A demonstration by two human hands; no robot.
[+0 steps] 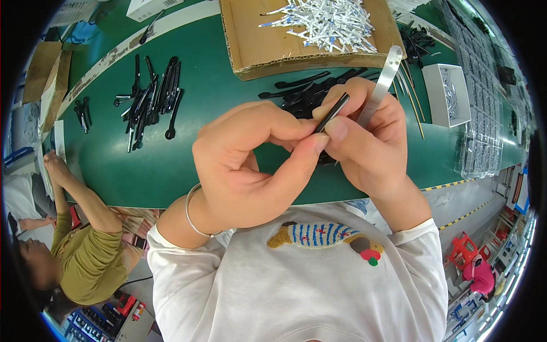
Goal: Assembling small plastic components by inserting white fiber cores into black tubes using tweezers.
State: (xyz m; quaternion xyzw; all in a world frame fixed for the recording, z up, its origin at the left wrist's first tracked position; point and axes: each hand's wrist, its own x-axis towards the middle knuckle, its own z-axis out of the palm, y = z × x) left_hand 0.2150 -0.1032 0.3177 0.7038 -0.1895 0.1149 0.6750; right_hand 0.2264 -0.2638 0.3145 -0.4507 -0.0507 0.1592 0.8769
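My left hand (pixel 250 159) and my right hand (pixel 367 139) meet above the green table (pixel 142 165). Both pinch a thin black plastic strip (pixel 332 112) between thumb and fingers; it points up and to the right. My right hand also carries a flat metal blade (pixel 383 81) that sticks up past the fingers. A heap of black plastic parts (pixel 310 91) lies on the table just behind my hands. A silver bangle (pixel 191 214) circles my left wrist.
A cardboard box (pixel 245 40) with several white and blue pieces stands at the back. Another pile of black parts (pixel 151 100) lies left. A white tray (pixel 447 94) and clear blister trays (pixel 484 114) sit right. A seated person in an olive top (pixel 80 251) reaches onto the table's left end.
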